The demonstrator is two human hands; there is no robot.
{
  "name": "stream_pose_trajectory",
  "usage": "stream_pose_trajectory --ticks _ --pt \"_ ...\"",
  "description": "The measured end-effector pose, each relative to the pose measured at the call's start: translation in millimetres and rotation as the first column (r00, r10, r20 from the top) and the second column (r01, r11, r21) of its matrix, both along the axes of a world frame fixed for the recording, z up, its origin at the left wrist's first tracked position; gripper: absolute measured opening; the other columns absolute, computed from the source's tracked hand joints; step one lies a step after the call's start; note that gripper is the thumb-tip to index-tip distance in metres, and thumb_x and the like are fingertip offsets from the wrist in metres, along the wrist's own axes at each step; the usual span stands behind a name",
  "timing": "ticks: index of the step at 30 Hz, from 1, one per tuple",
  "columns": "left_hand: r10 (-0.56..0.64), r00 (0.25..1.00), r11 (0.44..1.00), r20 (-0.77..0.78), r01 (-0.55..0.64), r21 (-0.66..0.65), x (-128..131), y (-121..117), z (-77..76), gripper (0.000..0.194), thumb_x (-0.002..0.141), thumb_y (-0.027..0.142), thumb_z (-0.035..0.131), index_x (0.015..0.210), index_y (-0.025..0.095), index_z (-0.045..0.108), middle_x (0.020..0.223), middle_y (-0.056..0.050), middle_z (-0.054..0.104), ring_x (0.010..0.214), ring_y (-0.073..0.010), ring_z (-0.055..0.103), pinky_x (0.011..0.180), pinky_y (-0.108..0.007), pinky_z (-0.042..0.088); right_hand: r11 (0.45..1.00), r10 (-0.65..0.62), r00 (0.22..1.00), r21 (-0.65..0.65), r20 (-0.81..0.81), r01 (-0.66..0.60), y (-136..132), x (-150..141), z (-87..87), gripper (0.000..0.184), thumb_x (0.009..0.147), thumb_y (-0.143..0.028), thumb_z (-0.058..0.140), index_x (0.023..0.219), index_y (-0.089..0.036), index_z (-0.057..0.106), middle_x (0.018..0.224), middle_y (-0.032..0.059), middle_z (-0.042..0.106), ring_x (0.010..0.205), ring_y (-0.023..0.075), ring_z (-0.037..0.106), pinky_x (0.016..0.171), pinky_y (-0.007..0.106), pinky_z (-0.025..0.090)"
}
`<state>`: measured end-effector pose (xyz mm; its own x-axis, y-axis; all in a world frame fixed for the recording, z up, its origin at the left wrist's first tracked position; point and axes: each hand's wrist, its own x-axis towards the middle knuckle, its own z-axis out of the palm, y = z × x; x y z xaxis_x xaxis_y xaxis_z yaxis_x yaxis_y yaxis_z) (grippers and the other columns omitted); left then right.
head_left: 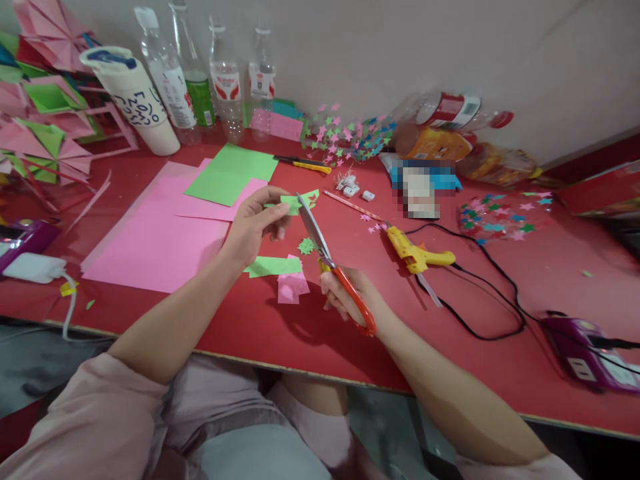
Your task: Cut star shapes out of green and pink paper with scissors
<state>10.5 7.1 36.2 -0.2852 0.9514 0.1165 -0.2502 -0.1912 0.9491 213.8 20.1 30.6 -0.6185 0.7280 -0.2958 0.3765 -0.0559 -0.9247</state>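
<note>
Between its thumb and fingers my left hand (253, 223) pinches a small piece of green paper (291, 205). My right hand (353, 297) is closed around the red handle of a pair of scissors (314, 227), whose blades reach up to the green piece. Whether the blades touch the paper or only pass in front of it, I cannot tell. Below them on the red table lies a little pile of green stars (306, 247). Nearer to me are a green paper strip (275, 267) and pink paper scraps (293, 290), partly overlapping.
Large pink sheets (145, 233) and a green sheet (227, 175) lie at the left. A yellow cutter knife (310, 167) rests behind my hands. A yellow glue gun (417, 253) with a black cord is to the right. Several bottles (227, 87) line the wall.
</note>
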Motion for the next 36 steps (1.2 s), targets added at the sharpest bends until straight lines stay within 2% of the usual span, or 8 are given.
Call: stream_pose_trajectory --ticks 4,7,10,14,18,22,28,36 --pt "-0.034 0.999 0.999 0.031 0.034 0.006 2.5 0.1 3.2 0.038 0.078 0.048 0.051 0.106 0.022 0.048 0.081 -0.001 0.065 0.054 -0.0078 0.06 0.049 -0.021 0.044 0.997 -0.079 0.994 0.019 -0.076 0.081 2.0 0.4 -0.2 0.049 0.075 -0.068 0.05 0.063 -0.02 0.045 0.035 -0.0117 0.032 0.028 0.006 0.034 0.05 0.029 0.051" --pt "-0.189 0.981 0.979 -0.042 0.185 -0.084 5.2 0.1 1.7 0.035 0.074 0.047 0.058 0.091 0.017 0.056 0.08 -0.003 0.066 0.06 -0.0086 0.06 0.056 -0.023 0.046 0.995 -0.09 0.984 0.023 -0.151 0.094 3.2 1.3 -1.1 0.05 0.076 -0.068 0.048 0.063 -0.02 0.045 0.035 -0.0115 0.032 0.028 0.0058 0.034 0.05 0.029 0.051" --pt "-0.388 0.896 0.907 -0.218 0.329 -0.262 9.6 -1.9 -1.2 0.031 0.07 0.044 0.064 0.07 0.013 0.062 0.064 -0.001 0.063 0.056 -0.0069 0.055 0.057 -0.022 0.044 0.994 -0.101 0.989 0.033 -0.11 0.106 2.5 1.4 -1.8 0.049 0.075 -0.067 0.05 0.063 -0.02 0.046 0.036 -0.0107 0.035 0.029 0.0063 0.036 0.048 0.028 0.05" --pt "-0.488 0.828 0.863 -0.275 0.411 -0.295 13.1 -6.1 -0.8 0.049 0.08 0.055 0.048 0.061 0.013 0.065 0.054 -0.002 0.059 0.049 -0.0069 0.05 0.052 -0.023 0.039 0.994 -0.088 0.995 0.057 -0.05 0.091 -0.3 -0.1 -1.9 0.047 0.073 -0.065 0.053 0.063 -0.02 0.045 0.038 -0.0104 0.036 0.029 0.0061 0.036 0.048 0.027 0.048" --pt "-0.358 0.926 0.926 -0.117 0.336 -0.174 9.8 -5.9 2.7 0.059 0.085 0.058 0.032 0.061 0.014 0.064 0.052 -0.002 0.056 0.046 -0.0071 0.048 0.048 -0.023 0.038 0.991 -0.097 0.995 0.094 -0.02 0.099 -1.3 -1.0 -1.2 0.046 0.075 -0.065 0.051 0.065 -0.019 0.046 0.042 -0.0092 0.037 0.031 0.0065 0.037 0.043 0.024 0.042" --pt "-0.132 0.991 0.99 -0.006 0.132 -0.049 4.7 -2.7 4.1 0.042 0.081 0.051 0.043 0.066 0.016 0.06 0.054 0.0 0.057 0.045 -0.0061 0.048 0.044 -0.021 0.037 0.977 -0.081 0.992 0.204 0.097 0.059 1.4 0.0 -1.6 0.047 0.076 -0.064 0.049 0.063 -0.019 0.045 0.048 -0.0048 0.044 0.035 0.0073 0.039 0.039 0.023 0.032" --pt "-0.089 0.996 0.994 0.016 0.09 -0.054 4.2 -1.4 2.4 0.032 0.076 0.043 0.057 0.061 0.015 0.055 0.058 0.0 0.06 0.049 -0.0063 0.054 0.05 -0.021 0.044 0.939 -0.053 0.975 0.343 0.215 -0.025 6.1 0.3 -6.1 0.049 0.074 -0.066 0.05 0.061 -0.02 0.043 0.047 -0.0035 0.042 0.043 0.0107 0.042 0.043 0.024 0.031" --pt "0.043 0.992 0.998 0.119 -0.038 -0.043 4.1 0.9 3.2 0.018 0.071 0.025 0.064 0.067 0.016 0.049 0.058 0.004 0.061 0.048 -0.0045 0.056 0.049 -0.018 0.046 0.952 -0.025 0.979 0.303 0.202 -0.038 5.7 1.0 -6.2 0.046 0.074 -0.064 0.051 0.063 -0.019 0.046 0.048 -0.0032 0.043 0.043 0.0102 0.04 0.04 0.023 0.029"
